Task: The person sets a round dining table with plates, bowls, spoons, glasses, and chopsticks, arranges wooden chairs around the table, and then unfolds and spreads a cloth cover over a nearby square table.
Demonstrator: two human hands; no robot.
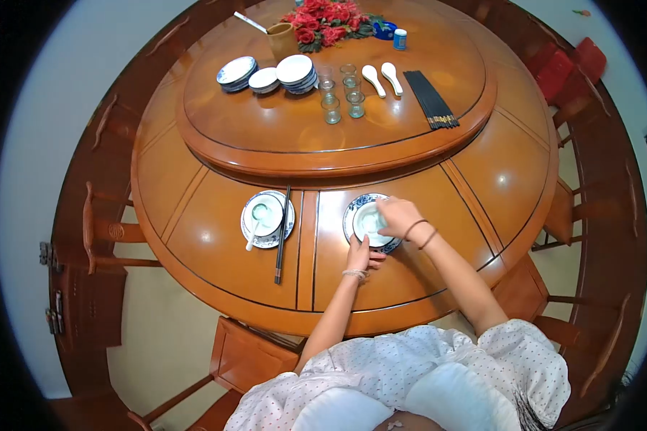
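Observation:
A white bowl (365,220) sits on a blue-patterned plate (350,210) near the table's front. My right hand (400,218) reaches over the bowl's right side, fingers curled around what looks like a small clear glass, mostly hidden by them. At the near rim is my left hand (361,257), its thumb up against the bowl and its fingers at the plate's edge. To the left, another patterned plate (287,231) carries a bowl (270,223) with a glass (259,212) and a white spoon (251,235) in it. Black chopsticks (282,241) lie across this plate's right side.
The raised turntable (266,147) holds stacked dishes (295,70), several glasses (331,111), two white spoons (373,79), black chopsticks (430,100), a brown pot (282,43), red flowers (323,21) and a blue-labelled bottle (400,40). Wooden chairs (248,355) surround the table.

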